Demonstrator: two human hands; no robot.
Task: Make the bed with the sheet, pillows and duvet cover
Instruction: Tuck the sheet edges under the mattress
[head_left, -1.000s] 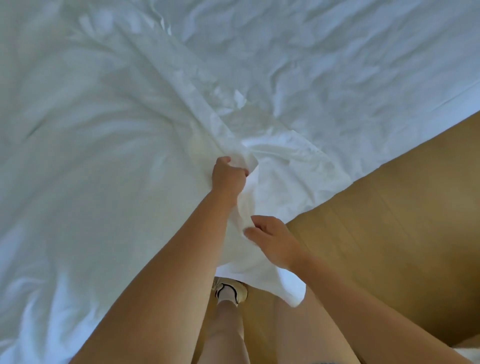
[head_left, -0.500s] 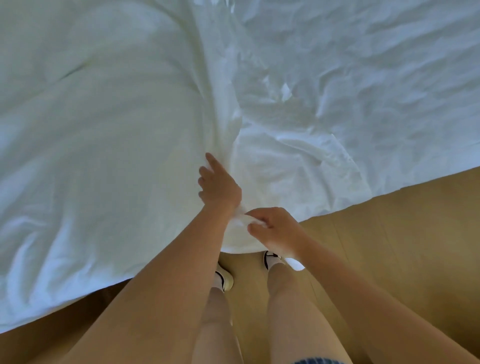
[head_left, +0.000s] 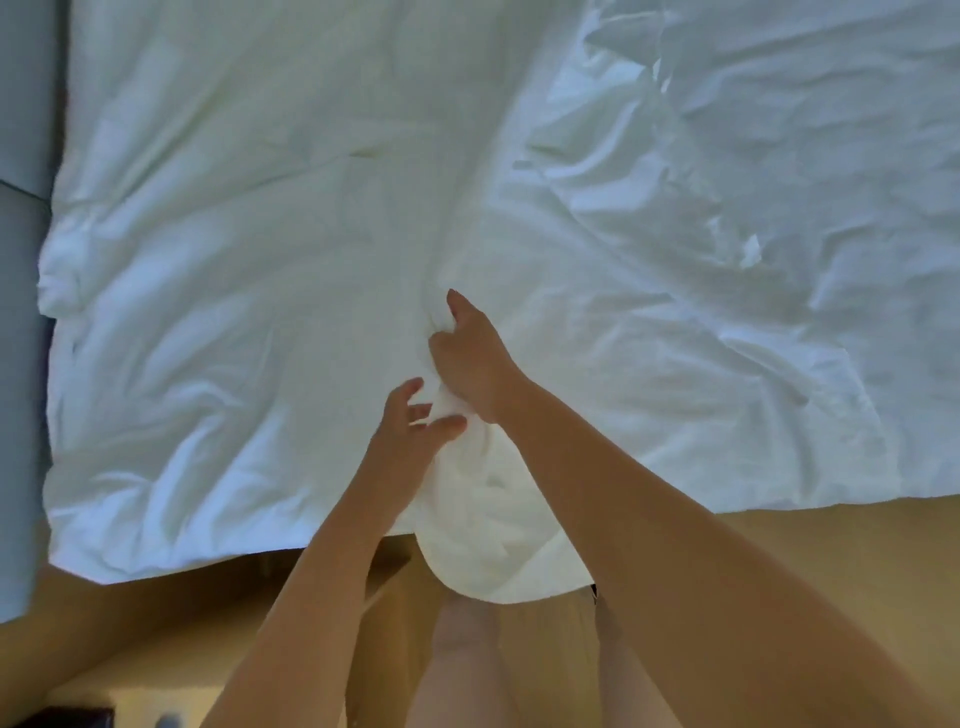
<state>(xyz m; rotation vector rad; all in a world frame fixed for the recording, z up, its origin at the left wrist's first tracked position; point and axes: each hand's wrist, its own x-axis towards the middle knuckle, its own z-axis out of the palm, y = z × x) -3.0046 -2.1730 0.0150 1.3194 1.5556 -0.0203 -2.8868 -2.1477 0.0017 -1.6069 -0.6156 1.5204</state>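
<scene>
— Where does the duvet cover (head_left: 234, 312) lie?
— On the left, over the sheet (head_left: 779, 260). Its bunched edge runs from near centre away to the far right, and one corner hangs toward the floor (head_left: 831, 571).
— And the hands?
— The right hand (head_left: 470, 358) clamps a fold of that edge. The left hand (head_left: 410, 428), fingers spread, touches it.
</scene>
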